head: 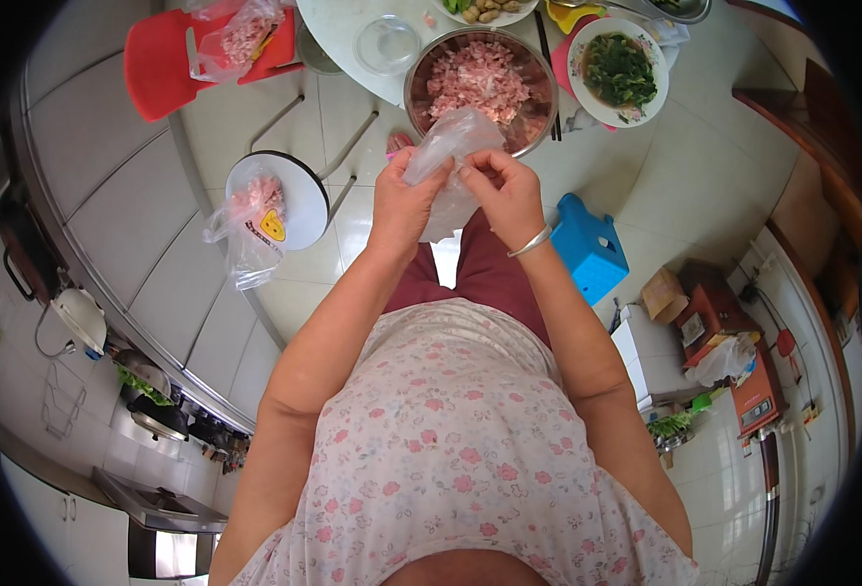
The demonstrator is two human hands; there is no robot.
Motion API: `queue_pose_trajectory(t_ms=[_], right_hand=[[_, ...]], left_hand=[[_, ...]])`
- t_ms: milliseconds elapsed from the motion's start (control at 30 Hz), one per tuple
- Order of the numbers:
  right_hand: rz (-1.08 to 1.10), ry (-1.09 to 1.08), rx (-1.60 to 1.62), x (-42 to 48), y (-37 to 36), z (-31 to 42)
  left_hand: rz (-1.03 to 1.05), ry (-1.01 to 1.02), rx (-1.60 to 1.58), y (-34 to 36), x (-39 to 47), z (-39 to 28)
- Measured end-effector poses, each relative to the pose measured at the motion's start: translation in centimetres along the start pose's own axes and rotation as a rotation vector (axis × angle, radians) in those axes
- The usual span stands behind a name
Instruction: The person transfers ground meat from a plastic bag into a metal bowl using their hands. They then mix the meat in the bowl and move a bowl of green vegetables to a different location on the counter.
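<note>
A clear plastic bag [467, 132] hangs between my hands, over the near rim of a steel basin [543, 80]. My left hand [405, 194] grips the bag's left side. On the other side, my right hand [503, 183] pinches the film between thumb and fingers. Minced pink meat [478, 79] is heaped in the basin, partly hidden by the bag. More meat lies in a plastic bag [259, 212] with a yellow cartoon print, on a round white stool [306, 198] to my left. Another bag of meat [242, 40] rests on a red plastic chair [151, 66].
The white table [339, 18] also bears a clear plastic bowl [387, 45], dark chopsticks [544, 62] and a floral plate of cooked greens [619, 72]. A blue plastic stool [588, 245] stands on the tiled floor to my right. Kitchen cabinets [120, 212] run along the left.
</note>
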State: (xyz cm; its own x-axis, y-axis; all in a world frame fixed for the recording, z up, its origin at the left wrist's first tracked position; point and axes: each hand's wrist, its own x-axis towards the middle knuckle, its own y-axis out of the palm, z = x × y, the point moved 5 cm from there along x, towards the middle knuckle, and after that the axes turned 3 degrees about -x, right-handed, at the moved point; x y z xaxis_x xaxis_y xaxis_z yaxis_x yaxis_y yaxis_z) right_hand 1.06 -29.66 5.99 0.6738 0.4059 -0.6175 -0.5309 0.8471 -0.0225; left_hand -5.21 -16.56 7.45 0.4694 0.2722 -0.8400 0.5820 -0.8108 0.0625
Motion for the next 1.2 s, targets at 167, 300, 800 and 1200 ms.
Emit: queue_pose_trajectory(t_ms=[167,300,800,1200], right_hand=[[0.294,0.357,0.757,-0.3,0.7,-2.3],[0.347,0.478,1.017,-0.6,1.4,-3.0],[-0.121,-0.133,0.092,0.4,-3.4,1.7],[-0.222,-0.15,-0.911,5.7,-8.4,-1.8]], left_hand=[[0.037,0.019,-0.062,0.0,0.5,0.9],[0.054,0.011,-0.091,0.1,0.8,1.4],[-0.009,-0.18,-0.431,-1.0,0.1,2.7],[-0.039,-0.141,-0.804,-4.5,-1.5,0.6]])
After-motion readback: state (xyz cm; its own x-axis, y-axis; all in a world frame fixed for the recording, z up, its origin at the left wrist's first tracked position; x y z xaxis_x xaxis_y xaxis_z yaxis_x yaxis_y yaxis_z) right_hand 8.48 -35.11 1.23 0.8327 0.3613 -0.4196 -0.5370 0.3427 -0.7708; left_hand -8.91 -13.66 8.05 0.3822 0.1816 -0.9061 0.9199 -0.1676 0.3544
